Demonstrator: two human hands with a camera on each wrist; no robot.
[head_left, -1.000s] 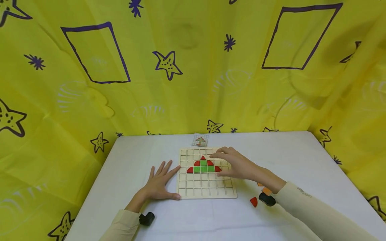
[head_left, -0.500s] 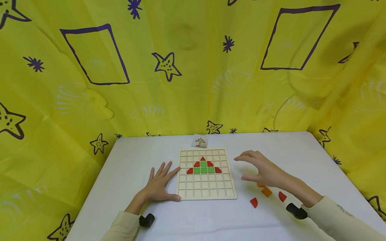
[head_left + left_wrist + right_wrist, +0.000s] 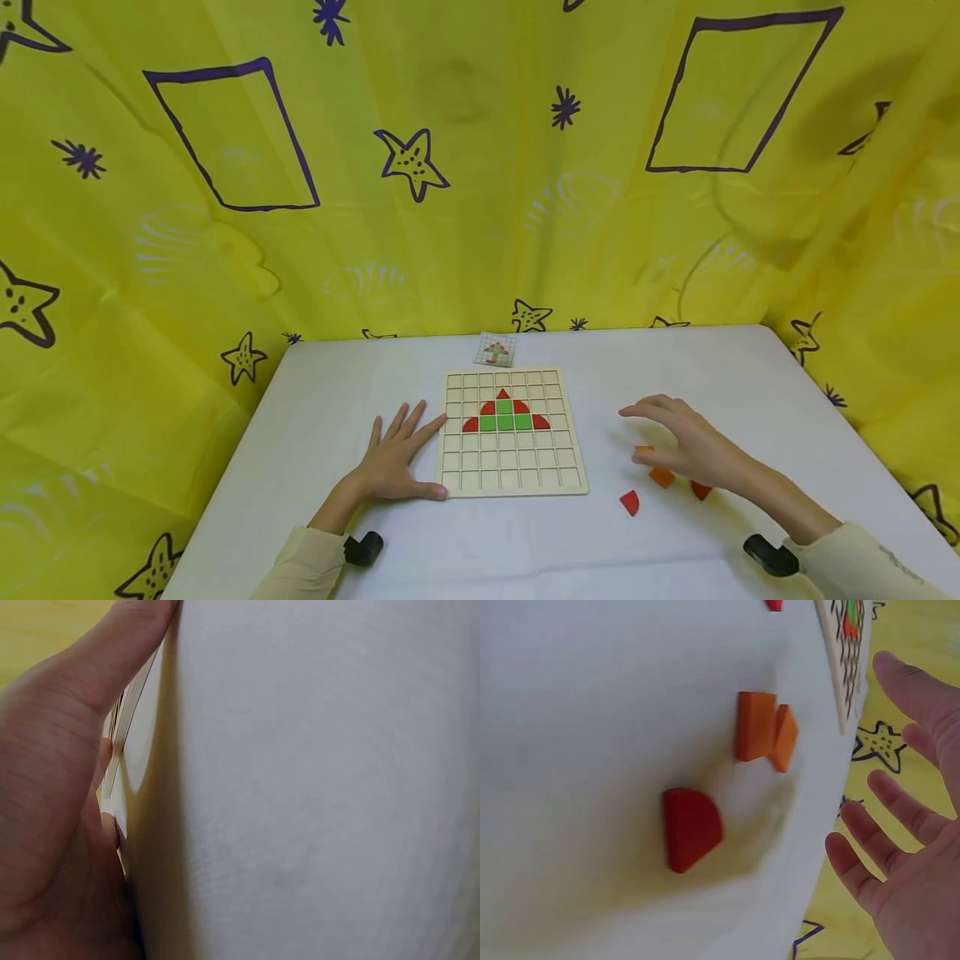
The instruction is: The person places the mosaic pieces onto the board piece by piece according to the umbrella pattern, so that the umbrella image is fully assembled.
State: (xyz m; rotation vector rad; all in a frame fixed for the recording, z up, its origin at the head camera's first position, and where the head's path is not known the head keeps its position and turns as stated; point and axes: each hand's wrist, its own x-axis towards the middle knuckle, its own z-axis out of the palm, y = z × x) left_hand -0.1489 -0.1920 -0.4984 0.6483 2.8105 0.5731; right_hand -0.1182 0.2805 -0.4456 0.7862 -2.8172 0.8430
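A wooden grid board lies on the white table, with green square tiles and red tiles set in its cells in a stepped triangle. My left hand is spread at the board's left edge, thumb and a finger touching it. Off to the right, my right hand hovers with parted fingers and holds nothing. Beneath and near it lie two orange tiles, a red quarter-round tile and another red quarter-round tile closer to the board.
A small card printed with a similar coloured pattern lies behind the board. A yellow curtain with purple stars stands along the table's back and sides. Each wrist wears a black camera.
My right hand has moved from over the board to the right, out above the loose tiles. My left hand stays in place, and the tiles on the board look the same.
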